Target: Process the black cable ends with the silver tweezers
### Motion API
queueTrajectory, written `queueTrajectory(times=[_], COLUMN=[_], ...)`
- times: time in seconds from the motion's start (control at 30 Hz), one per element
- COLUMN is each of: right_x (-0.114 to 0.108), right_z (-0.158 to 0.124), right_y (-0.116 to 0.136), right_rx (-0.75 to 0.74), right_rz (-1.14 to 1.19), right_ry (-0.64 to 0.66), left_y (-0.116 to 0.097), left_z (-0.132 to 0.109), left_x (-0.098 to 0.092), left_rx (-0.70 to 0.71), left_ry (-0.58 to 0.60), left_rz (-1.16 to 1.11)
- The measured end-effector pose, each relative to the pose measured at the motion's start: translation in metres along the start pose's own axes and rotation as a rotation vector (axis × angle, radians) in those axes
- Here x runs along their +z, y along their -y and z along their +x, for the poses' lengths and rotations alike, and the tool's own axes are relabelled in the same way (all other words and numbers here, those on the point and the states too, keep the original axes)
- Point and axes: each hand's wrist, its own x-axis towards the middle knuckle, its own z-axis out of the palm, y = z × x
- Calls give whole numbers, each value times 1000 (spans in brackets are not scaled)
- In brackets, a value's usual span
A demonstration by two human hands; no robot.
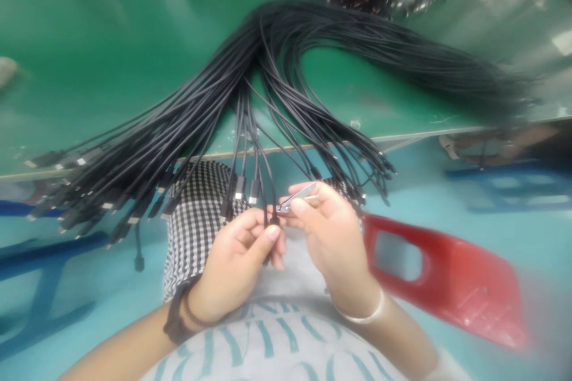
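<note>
At the left of the frame, a fan of plugs (140, 205) is hung over the edge of the green table (53, 95), mostly pointed toward the lower left. At lower centre, one plug (274, 219) is clamped between the thumb and fingers of the left hand (243, 250). Its long axis is aligned up and down the frame; its cable (271, 181) is led upward into the black bundle (277, 18), and its tip, covered by the thumb, is presumably pointed downward. Little weight is expected; the stiff plug body is best gripped, since the cable is likely soft and springy and the casing perhaps slightly slippery. Just right of it, a metal tool (297, 197) is pinched in the closed fingers of the right hand (333, 232); whether the plug is touched cannot be told. At lower right, a red stool (460, 280) is seen.
</note>
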Motion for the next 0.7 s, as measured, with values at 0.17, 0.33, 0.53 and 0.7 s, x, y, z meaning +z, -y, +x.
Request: queueTrajectory(times=[0.17, 0.33, 0.53, 0.7], right_x=[1, 3, 5, 6], right_z=[-1, -2, -4, -2], right_y=[0, 3, 4, 2], right_rx=[-3, -25, -70, -55], right_rz=[-19, -58, -144, -128], right_ry=[-12, -22, -53, -91], left_y=[0, -1, 1, 3], left_z=[-1, -1, -3, -4], left_x=[0, 0, -1, -1], left_rx=[12, -1, -2, -15], left_ry=[0, -18, -23, -20], left_rz=[12, 43, 21, 9])
